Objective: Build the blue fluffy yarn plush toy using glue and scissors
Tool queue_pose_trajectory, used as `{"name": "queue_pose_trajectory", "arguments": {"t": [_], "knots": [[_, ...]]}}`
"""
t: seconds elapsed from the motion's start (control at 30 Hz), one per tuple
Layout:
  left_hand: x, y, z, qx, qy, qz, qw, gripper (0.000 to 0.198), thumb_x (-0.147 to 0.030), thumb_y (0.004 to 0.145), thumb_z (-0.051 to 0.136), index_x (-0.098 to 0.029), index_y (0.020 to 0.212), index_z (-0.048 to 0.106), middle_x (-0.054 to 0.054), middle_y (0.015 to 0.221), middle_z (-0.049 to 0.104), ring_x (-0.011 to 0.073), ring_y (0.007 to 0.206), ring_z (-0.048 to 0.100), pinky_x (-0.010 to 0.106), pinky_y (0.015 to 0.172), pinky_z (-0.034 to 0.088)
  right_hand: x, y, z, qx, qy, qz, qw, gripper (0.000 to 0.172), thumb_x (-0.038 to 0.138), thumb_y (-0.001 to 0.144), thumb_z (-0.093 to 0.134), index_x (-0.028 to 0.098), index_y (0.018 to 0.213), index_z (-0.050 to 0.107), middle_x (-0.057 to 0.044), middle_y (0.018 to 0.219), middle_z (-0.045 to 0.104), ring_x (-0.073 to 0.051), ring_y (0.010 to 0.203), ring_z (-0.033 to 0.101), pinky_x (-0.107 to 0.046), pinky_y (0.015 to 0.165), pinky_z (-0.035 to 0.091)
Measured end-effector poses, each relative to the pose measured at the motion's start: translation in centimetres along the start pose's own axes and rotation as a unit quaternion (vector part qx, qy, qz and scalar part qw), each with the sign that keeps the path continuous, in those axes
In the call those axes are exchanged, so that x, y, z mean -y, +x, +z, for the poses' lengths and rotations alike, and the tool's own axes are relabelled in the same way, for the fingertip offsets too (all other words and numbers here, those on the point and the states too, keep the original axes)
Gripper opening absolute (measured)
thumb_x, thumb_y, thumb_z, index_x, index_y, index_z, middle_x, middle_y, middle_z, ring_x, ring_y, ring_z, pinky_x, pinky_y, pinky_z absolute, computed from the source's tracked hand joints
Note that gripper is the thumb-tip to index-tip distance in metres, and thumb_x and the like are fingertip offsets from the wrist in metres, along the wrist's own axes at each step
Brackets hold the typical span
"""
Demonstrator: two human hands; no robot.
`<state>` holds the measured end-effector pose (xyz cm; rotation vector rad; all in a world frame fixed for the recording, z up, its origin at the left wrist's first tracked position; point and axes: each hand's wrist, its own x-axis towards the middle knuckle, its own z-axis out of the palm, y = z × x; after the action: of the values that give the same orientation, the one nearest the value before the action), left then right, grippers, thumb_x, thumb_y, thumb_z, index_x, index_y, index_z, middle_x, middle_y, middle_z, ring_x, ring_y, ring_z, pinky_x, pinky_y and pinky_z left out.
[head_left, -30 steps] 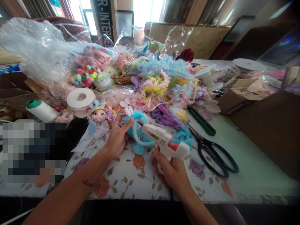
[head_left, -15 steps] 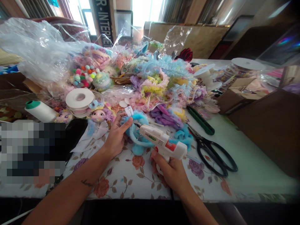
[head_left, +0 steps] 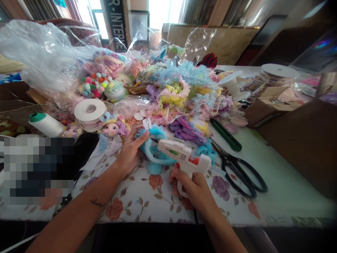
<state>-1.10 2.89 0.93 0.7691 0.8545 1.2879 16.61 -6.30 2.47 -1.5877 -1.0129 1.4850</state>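
My right hand (head_left: 194,186) grips the glue gun (head_left: 186,159), nozzle (head_left: 155,140) pointing left to the blue band (head_left: 150,151) my left hand (head_left: 131,149) pinches.

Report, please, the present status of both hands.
Left hand holding fluffy blue piece. Right hand gripping white glue gun, tip toward that piece. Black-handled scissors rightward, apart from hands.

Covered grips, a masked patch, cropped edges.
Part of the left hand (head_left: 132,147) is hidden behind the fluffy blue band (head_left: 158,131); the right hand (head_left: 194,188) covers much of the handle (head_left: 181,190) of the white glue gun (head_left: 176,150). Most print on the white tag (head_left: 147,124) is too small to read. A pixelated patch (head_left: 39,168) masks the lower left; the frame's top edge cuts the lettered sign (head_left: 117,26), its right edge the cardboard box (head_left: 305,140).
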Motion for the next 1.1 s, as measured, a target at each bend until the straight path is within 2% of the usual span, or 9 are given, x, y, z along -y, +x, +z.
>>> {"name": "queue_pose_trajectory", "arguments": {"t": [0.17, 0.33, 0.5, 0.7, 0.9, 1.1], "knots": [[-0.44, 0.05, -0.22, 0.024, 0.014, -0.006, 1.0, 0.036, -0.037, 0.075, 0.086, -0.024, 0.1, 0.063, -0.002, 0.081, 0.066, 0.0131, 0.066, 0.062, 0.023, 0.057, 0.052, -0.29, 0.1, -0.15, 0.008, 0.0, -0.008, 1.0, 0.031, 0.046, 0.084, 0.063, 0.02, 0.068, 0.058, 0.004, 0.047, 0.057, -0.007, 0.029, 0.04, -0.018, 0.028, 0.027], [-0.57, 0.22, -0.57, 0.021, 0.023, 0.002, 1.0, 0.034, -0.037, 0.076, 0.086, -0.024, 0.101, 0.066, -0.001, 0.089, 0.068, 0.0128, 0.073, 0.064, 0.022, 0.06, 0.052, -0.52, 0.01, 0.01, -0.018, 0.002, -0.008, 1.0, 0.032, 0.047, 0.086, 0.06, 0.02, 0.069, 0.057, 0.004, 0.047, 0.057, -0.007, 0.028, 0.04, -0.019, 0.028, 0.027], [-0.53, 0.22, -0.47, 0.018, 0.018, 0.002, 1.0, 0.034, -0.037, 0.077, 0.085, -0.024, 0.1, 0.065, -0.002, 0.082, 0.065, 0.0121, 0.069, 0.061, 0.021, 0.057, 0.051, -0.53, -0.12, 0.2, -0.039, 0.009, -0.019, 0.999, 0.031, 0.047, 0.086, 0.062, 0.021, 0.07, 0.057, 0.004, 0.048, 0.057, -0.008, 0.029, 0.04, -0.019, 0.029, 0.027], [-0.34, 0.09, -0.24, 0.019, 0.007, -0.006, 1.0, 0.037, -0.038, 0.075, 0.086, -0.024, 0.099, 0.062, -0.004, 0.077, 0.063, 0.0106, 0.059, 0.057, 0.022, 0.051, 0.049, -0.63, -0.03, 0.29, -0.029, -0.006, -0.029, 0.999, 0.028, 0.047, 0.085, 0.063, 0.021, 0.075, 0.059, 0.004, 0.049, 0.057, -0.008, 0.03, 0.039, -0.02, 0.029, 0.027], [-0.4, 0.08, -0.04, 0.016, -0.002, -0.008, 1.0, 0.041, -0.039, 0.073, 0.088, -0.024, 0.096, 0.059, -0.003, 0.077, 0.066, 0.0126, 0.062, 0.061, 0.023, 0.054, 0.051, -0.7, 0.04, 0.28, -0.045, 0.001, -0.026, 0.999, 0.031, 0.049, 0.086, 0.061, 0.022, 0.072, 0.056, 0.004, 0.05, 0.058, -0.008, 0.029, 0.042, -0.02, 0.028, 0.029], [-0.64, -0.16, 0.29, 0.007, -0.017, -0.008, 1.0, 0.043, -0.037, 0.069, 0.091, -0.022, 0.094, 0.059, -0.004, 0.077, 0.066, 0.0108, 0.062, 0.06, 0.022, 0.054, 0.052, -0.74, -0.07, 0.44, -0.068, 0.002, -0.032, 0.997, 0.03, 0.049, 0.085, 0.063, 0.022, 0.076, 0.058, 0.004, 0.05, 0.059, -0.009, 0.029, 0.043, -0.021, 0.028, 0.027]]}}
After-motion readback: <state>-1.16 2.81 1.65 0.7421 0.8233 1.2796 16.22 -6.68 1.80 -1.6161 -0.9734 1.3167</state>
